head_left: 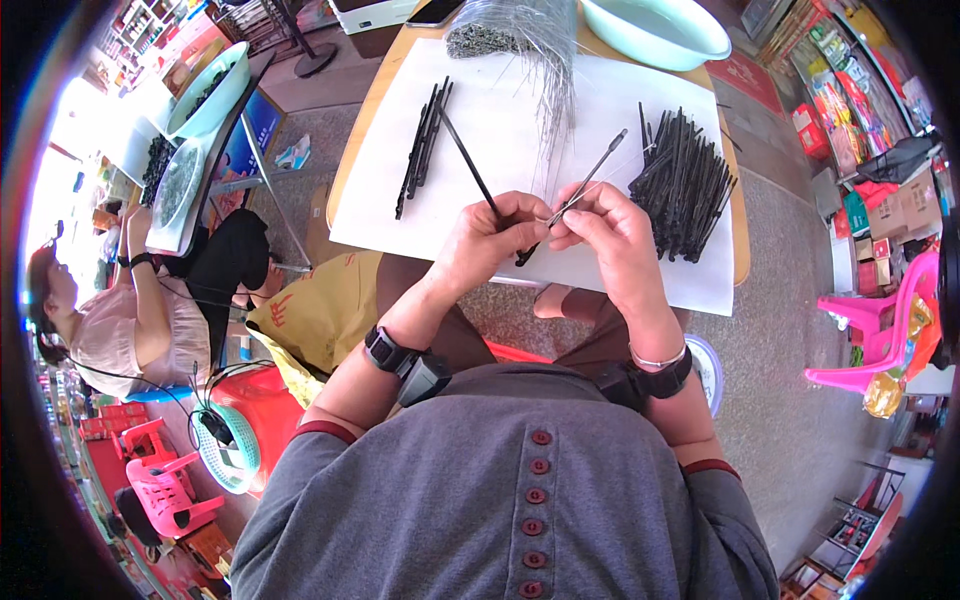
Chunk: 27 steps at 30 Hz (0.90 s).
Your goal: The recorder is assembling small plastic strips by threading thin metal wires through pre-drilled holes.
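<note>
In front of my body, both hands meet above a white sheet (pixel 380 215) on a table. My left hand (pixel 488 238) is closed in a pinch on a thin black stick (pixel 464 150), whose far end slants up and left. My right hand (pixel 612 228) pinches a second thin dark stick (pixel 606 157), pointing up and right, with a fine wire beside it. The sticks cross near my fingertips. What exactly lies between the fingers is partly hidden. Several black sticks (pixel 424 145) lie to the left; a large pile of them (pixel 688 185) lies right of my right hand.
A bundle of thin silvery wires (pixel 550 70) lies at the far middle, near a pale green basin (pixel 658 32). Leftward, another person (pixel 120 310) sits at a table (pixel 185 225) with basins. A yellow bag (pixel 325 305) stands below; a pink chair (pixel 880 325) is at the right.
</note>
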Available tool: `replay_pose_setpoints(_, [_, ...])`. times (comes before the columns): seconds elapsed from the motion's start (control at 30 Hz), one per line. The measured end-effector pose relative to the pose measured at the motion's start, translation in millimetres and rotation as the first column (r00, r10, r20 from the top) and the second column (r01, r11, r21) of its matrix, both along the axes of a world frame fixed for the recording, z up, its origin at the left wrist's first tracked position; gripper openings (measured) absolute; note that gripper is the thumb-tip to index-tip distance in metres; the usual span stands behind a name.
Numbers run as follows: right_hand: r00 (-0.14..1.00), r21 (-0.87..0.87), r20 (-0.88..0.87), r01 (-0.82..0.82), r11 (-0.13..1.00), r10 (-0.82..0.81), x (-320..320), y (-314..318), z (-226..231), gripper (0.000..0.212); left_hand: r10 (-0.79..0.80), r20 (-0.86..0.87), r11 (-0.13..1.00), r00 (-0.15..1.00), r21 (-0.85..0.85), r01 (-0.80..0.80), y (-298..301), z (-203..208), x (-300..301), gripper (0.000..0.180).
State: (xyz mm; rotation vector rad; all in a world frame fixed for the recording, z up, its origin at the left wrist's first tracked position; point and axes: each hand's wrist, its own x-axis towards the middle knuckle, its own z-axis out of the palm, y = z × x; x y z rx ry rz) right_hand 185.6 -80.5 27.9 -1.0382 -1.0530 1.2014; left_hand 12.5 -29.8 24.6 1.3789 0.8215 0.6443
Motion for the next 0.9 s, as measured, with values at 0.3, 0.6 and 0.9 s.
replay_pose_setpoints(0.3, [0.880, 0.204, 0.397, 0.193, 0.960, -0.262, -8, 10, -16, 0.011, -0.020, -0.053, 0.996, 0.998, 0.091, 0.025, 1, -9, 2, 0.028])
replay_pose_setpoints(0.6, [0.884, -0.001, 0.379, 0.295, 0.956, -0.272, -12, 22, -21, 0.016, -0.027, -0.171, 0.972, 0.985, 0.227, 0.066, -6, -4, 4, 0.033])
replay_pose_setpoints(0.9, [0.739, 0.213, 0.530, 0.358, 0.909, -0.416, -9, -3, 10, 0.026, -0.119, -0.232, 0.889, 0.965, 0.407, 0.207, -10, 7, 8, 0.027])
